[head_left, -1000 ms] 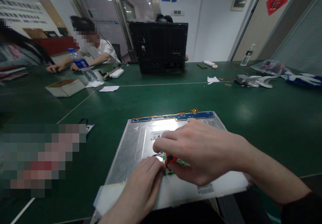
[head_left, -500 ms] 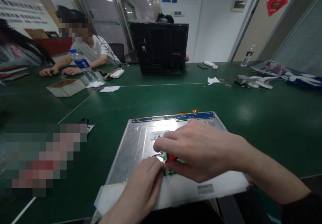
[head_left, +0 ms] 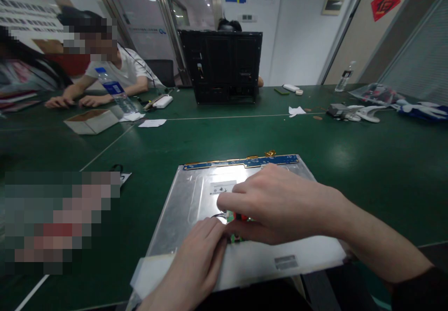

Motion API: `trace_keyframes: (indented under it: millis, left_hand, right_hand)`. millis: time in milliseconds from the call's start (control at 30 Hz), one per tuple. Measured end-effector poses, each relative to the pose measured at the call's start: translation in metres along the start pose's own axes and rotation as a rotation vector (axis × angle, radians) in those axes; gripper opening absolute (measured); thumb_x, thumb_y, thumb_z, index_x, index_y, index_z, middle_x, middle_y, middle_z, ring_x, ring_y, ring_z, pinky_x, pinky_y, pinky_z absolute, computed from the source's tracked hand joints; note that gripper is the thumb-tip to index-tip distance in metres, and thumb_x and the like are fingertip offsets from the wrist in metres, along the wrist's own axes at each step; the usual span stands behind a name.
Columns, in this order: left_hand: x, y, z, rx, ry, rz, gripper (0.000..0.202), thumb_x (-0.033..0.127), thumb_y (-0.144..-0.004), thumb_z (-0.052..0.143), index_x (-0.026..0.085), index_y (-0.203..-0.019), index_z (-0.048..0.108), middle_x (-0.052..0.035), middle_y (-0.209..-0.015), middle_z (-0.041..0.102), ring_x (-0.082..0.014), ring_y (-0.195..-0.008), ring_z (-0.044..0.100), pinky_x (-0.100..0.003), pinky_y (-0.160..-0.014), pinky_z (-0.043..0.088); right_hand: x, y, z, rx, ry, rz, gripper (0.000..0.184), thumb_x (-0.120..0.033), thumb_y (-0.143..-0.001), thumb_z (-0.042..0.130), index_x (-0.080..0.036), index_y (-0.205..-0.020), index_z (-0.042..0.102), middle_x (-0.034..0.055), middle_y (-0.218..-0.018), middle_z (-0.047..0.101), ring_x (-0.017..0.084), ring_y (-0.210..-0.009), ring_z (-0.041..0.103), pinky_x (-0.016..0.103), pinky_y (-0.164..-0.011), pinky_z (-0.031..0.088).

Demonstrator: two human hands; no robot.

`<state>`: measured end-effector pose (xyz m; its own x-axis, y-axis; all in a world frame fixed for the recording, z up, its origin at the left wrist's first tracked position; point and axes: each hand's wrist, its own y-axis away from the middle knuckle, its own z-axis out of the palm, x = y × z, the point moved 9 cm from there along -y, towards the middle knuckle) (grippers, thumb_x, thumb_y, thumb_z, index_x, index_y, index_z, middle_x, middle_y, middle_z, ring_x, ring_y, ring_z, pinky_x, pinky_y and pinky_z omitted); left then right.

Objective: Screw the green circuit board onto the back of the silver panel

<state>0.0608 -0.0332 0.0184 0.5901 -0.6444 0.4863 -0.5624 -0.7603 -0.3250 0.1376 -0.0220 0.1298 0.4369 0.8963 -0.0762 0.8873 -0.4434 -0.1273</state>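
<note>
A silver display panel [head_left: 182,208] lies in front of me, its near part covered by a white sheet [head_left: 255,264]. A long blue circuit strip [head_left: 224,163] runs along the far edge. Beneath my right hand [head_left: 280,203] is a small green circuit board [head_left: 235,238], mostly hidden. The fingers of that hand are closed round a red-and-black tool handle [head_left: 240,216]; its tip is out of sight. My left hand [head_left: 199,250] rests on the panel, fingers bent and pressed together at the board's left edge, beside thin dark wires [head_left: 220,215]. Its fingertips are partly hidden.
Across the green table [head_left: 168,143] stands a large black monitor housing [head_left: 222,66], with a person behind it. Two people sit at the left. An open box [head_left: 91,120] and a bottle [head_left: 114,89] are nearby. White gloves [head_left: 360,114] lie at the right.
My right hand has shifted slightly and turned a little over the board, still round the tool handle. My left hand stays in place. The person in white has leaned left.
</note>
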Motion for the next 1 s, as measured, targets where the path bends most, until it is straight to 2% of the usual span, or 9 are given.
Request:
trace_keyframes:
  millis: [100,233,467,567,667,733,800,933,1000]
  left_hand:
    - [0.0008,-0.0009,0.0006,-0.021,0.003,-0.002,0.014,0.018,-0.09,0.041,0.021,-0.09,0.055,-0.0068,-0.087,0.063,-0.0232,-0.079,0.06,-0.036,-0.073,0.052]
    - [0.0002,-0.0009,0.0015,-0.032,0.003,-0.001,0.015,0.017,-0.091,0.04,0.021,-0.091,0.054,-0.007,-0.087,0.062,-0.0231,-0.079,0.059,-0.037,-0.075,0.052]
    - [-0.0037,0.0032,0.0021,0.007,0.0,-0.005,0.015,0.017,-0.091,0.041,0.021,-0.09,0.056,-0.007,-0.088,0.063,-0.0231,-0.081,0.061,-0.035,-0.072,0.053]
    - [-0.0029,0.003,0.0009,0.015,-0.006,-0.001,0.016,0.016,-0.089,0.041,0.021,-0.089,0.056,-0.0067,-0.086,0.064,-0.0234,-0.08,0.062,-0.035,-0.071,0.053]
    - [-0.0014,0.0011,0.0006,-0.003,-0.002,-0.004,0.015,0.017,-0.088,0.042,0.021,-0.089,0.056,-0.0071,-0.086,0.064,-0.0233,-0.078,0.061,-0.035,-0.07,0.053]
    - [-0.0008,-0.0002,0.0004,-0.012,0.003,-0.007,0.014,0.018,-0.088,0.042,0.021,-0.09,0.056,-0.0073,-0.087,0.064,-0.0231,-0.079,0.06,-0.034,-0.071,0.053]
    - [-0.0009,-0.0006,0.0003,-0.014,0.007,-0.011,0.016,0.018,-0.09,0.04,0.021,-0.089,0.056,-0.0074,-0.087,0.063,-0.0229,-0.079,0.06,-0.035,-0.072,0.052]
    - [-0.0017,0.0009,0.0005,-0.007,0.009,-0.009,0.016,0.018,-0.091,0.039,0.021,-0.088,0.055,-0.0067,-0.085,0.062,-0.0226,-0.077,0.06,-0.034,-0.071,0.052]
    - [-0.0015,0.0019,0.0,0.002,0.004,-0.001,0.016,0.017,-0.091,0.04,0.021,-0.089,0.055,-0.0062,-0.085,0.062,-0.0226,-0.077,0.06,-0.034,-0.07,0.052]
  right_hand:
    - [-0.0018,0.0006,-0.0012,-0.006,-0.02,0.002,0.014,-0.025,-0.09,0.046,-0.018,-0.101,0.051,0.0013,-0.079,0.063,0.012,-0.059,0.047,0.029,-0.05,0.018]
    - [-0.0033,0.0019,-0.0033,-0.008,-0.056,-0.004,0.021,-0.025,-0.087,0.05,-0.017,-0.105,0.05,0.0028,-0.09,0.064,0.013,-0.063,0.049,0.029,-0.05,0.022]
    - [0.0034,-0.0004,-0.0006,0.015,-0.006,0.026,0.028,-0.046,-0.096,0.044,-0.019,-0.101,0.052,0.001,-0.074,0.063,0.013,-0.059,0.049,0.028,-0.05,0.018]
    - [0.0022,-0.0008,-0.0013,0.029,0.017,0.023,0.022,-0.039,-0.097,0.041,-0.019,-0.1,0.052,0.0002,-0.072,0.063,0.012,-0.056,0.047,0.029,-0.049,0.017]
    - [0.0005,0.0004,-0.0023,0.016,-0.005,0.031,0.014,-0.028,-0.092,0.045,-0.018,-0.101,0.051,0.0003,-0.078,0.063,0.012,-0.058,0.046,0.029,-0.049,0.019]
    - [-0.0005,0.0014,-0.003,0.006,-0.028,0.03,0.016,-0.026,-0.089,0.047,-0.018,-0.102,0.05,0.0011,-0.083,0.064,0.012,-0.06,0.047,0.029,-0.049,0.021]
    - [-0.0011,0.0019,-0.0039,0.01,-0.041,0.02,0.017,-0.029,-0.09,0.048,-0.018,-0.103,0.05,0.0015,-0.086,0.064,0.013,-0.061,0.047,0.029,-0.049,0.023]
    - [0.001,0.001,-0.0024,0.019,-0.026,0.011,0.028,-0.046,-0.094,0.045,-0.019,-0.1,0.052,0.0002,-0.078,0.063,0.013,-0.059,0.048,0.029,-0.049,0.021]
    - [0.0022,0.0003,-0.0015,0.021,-0.004,0.014,0.028,-0.045,-0.095,0.044,-0.019,-0.099,0.052,0.0003,-0.075,0.063,0.013,-0.059,0.049,0.029,-0.049,0.02]
